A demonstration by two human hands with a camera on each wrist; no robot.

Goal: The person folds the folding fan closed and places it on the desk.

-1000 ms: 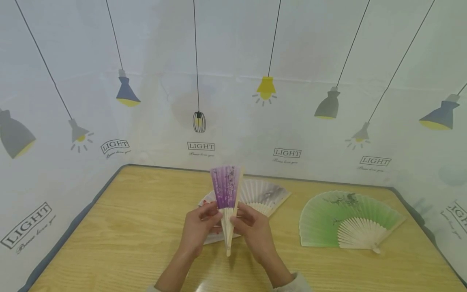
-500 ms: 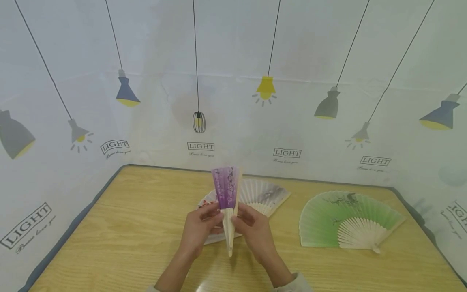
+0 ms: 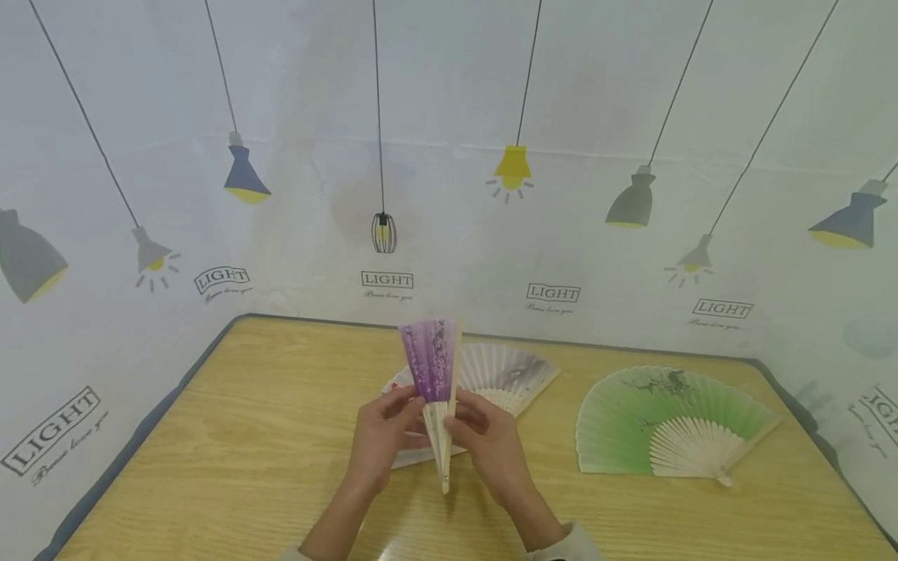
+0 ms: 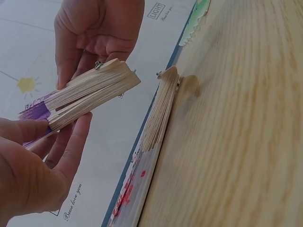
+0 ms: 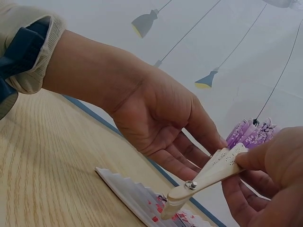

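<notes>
A purple folding fan (image 3: 431, 362) with a blossom print and pale wooden ribs is held up, only slightly spread, above the table. My left hand (image 3: 382, 436) pinches its left side between thumb and fingers where cloth meets ribs. On the other side, my right hand (image 3: 487, 440) pinches the right edge of the ribs. The metal pivot pin (image 5: 191, 185) at the narrow end shows in the right wrist view. Behind and below the hands lies a spread white fan (image 3: 508, 374) with red and grey painting, partly hidden by the purple one.
A green folding fan (image 3: 624, 425) lies spread at the right of the wooden table (image 3: 231, 436). White cloth (image 3: 449, 101) printed with hanging lamps rises behind the table and along its sides.
The purple fan sways slightly: its top has shifted a little left and its pivot end a little right, with the cloth slightly wider. Both hands keep their grip.
</notes>
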